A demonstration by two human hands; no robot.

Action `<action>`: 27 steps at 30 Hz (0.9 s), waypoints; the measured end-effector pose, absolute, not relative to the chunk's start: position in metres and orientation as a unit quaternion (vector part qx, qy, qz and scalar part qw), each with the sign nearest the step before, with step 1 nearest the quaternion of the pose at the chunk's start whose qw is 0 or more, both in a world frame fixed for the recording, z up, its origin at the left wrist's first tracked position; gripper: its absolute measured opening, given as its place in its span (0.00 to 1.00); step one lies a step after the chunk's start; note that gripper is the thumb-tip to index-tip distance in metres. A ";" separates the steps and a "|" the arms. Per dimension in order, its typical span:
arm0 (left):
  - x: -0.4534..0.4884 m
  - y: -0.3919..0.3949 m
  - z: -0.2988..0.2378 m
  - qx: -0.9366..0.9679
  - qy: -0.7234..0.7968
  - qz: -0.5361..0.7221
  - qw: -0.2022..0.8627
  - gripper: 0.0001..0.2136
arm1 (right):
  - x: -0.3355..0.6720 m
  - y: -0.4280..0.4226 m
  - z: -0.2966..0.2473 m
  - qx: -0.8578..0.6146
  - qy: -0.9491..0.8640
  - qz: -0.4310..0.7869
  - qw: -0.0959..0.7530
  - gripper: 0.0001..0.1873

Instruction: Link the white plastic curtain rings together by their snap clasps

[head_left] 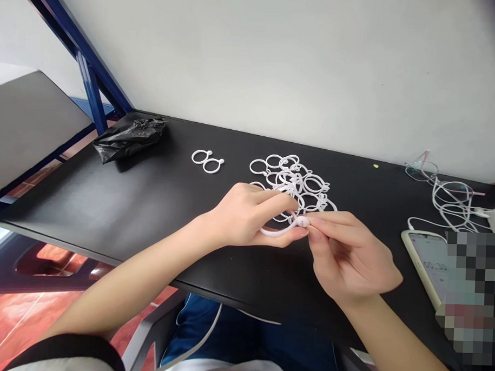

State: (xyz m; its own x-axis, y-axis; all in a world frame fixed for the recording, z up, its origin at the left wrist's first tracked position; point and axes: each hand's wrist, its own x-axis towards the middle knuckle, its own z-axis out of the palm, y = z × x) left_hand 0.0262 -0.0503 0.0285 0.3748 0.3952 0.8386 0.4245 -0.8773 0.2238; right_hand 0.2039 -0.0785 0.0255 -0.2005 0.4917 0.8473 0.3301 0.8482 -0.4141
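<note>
My left hand and my right hand meet over the black table, both pinching one white plastic ring. The left fingers curl round the ring's arc. The right thumb and forefinger grip its small clasp end. Just behind the hands lies a pile of several white rings. Two joined white rings lie apart to the left of the pile.
A crumpled black plastic bag sits at the table's back left. At the right lie a phone, white cables and a pair of glasses. A white wall stands behind the table, with a blue metal frame at the left.
</note>
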 end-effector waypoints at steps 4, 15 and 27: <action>0.026 -0.052 0.028 -0.831 -0.259 -0.492 0.007 0.14 | 0.203 -0.078 0.024 -0.272 -0.770 0.066 0.573 0.16; 0.023 -0.053 0.029 -0.846 -0.277 -0.455 -0.006 0.15 | 0.201 -0.078 0.020 -0.259 -0.775 0.078 0.571 0.21; 0.022 -0.054 0.031 -0.861 -0.279 -0.424 -0.026 0.16 | 0.200 -0.078 0.020 -0.266 -0.788 0.043 0.553 0.24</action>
